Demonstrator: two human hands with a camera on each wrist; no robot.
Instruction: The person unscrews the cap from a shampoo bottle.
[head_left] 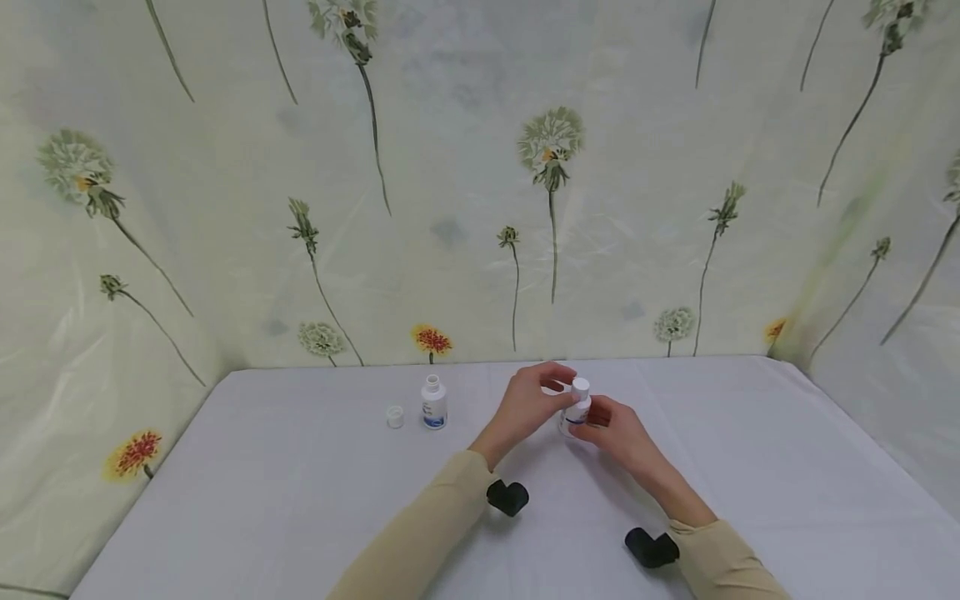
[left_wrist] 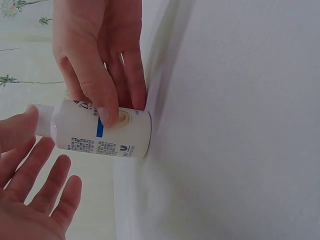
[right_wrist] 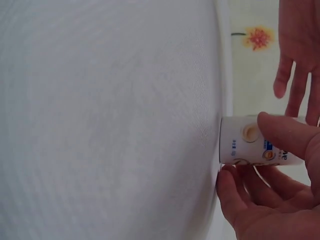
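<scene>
At the middle of the table (head_left: 300, 467), two hands meet over a small white bottle (head_left: 576, 411)

The right hand (head_left: 618, 433) curls its fingers and thumb round the bottle's body, steadying it with its base on the cloth; the left hand (head_left: 528, 404) has its fingers relaxed and spread at the cap (head_left: 581, 386), which looks still on. To the left stands a second bottle (head_left: 433, 402), already open, with its loose cap (head_left: 394, 416) just beside it. So one seems done, one remains
</scene>
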